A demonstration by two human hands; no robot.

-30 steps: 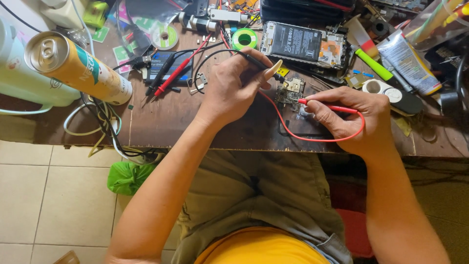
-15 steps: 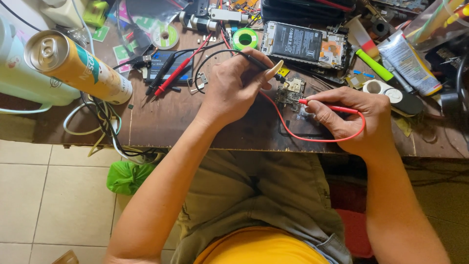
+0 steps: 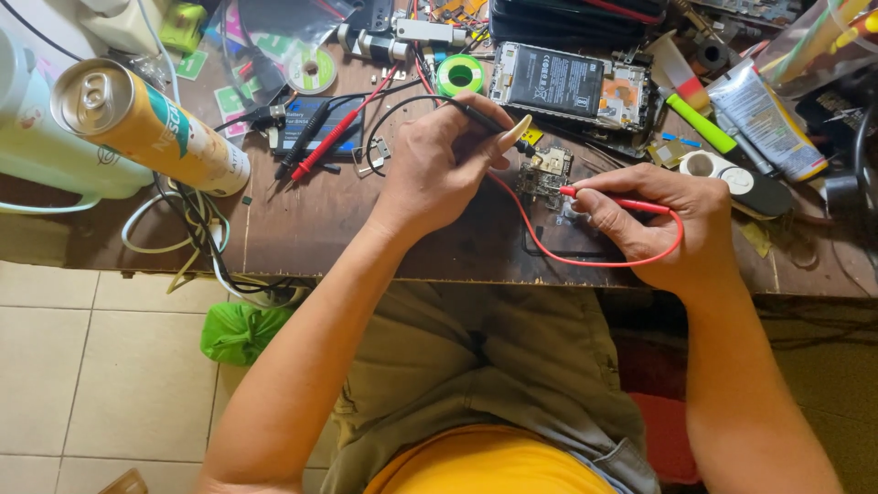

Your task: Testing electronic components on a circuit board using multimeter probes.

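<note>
A small circuit board (image 3: 547,176) lies on the brown wooden bench (image 3: 347,238) between my hands. My left hand (image 3: 439,165) grips a black test probe (image 3: 489,121) whose tip points down at the board's left side. My right hand (image 3: 658,220) pinches a red test probe (image 3: 611,198), its tip touching the board's lower right edge. A red lead (image 3: 585,261) loops from that probe under my right hand. A black lead runs back from the left probe toward the far side of the bench.
An opened phone with its battery showing (image 3: 572,84) lies behind the board. A drink can (image 3: 151,123) lies at the left by a pale jug (image 3: 46,146). A solder reel (image 3: 460,75), spare probes (image 3: 320,146), a green marker (image 3: 700,123) and a tube (image 3: 764,119) crowd the back.
</note>
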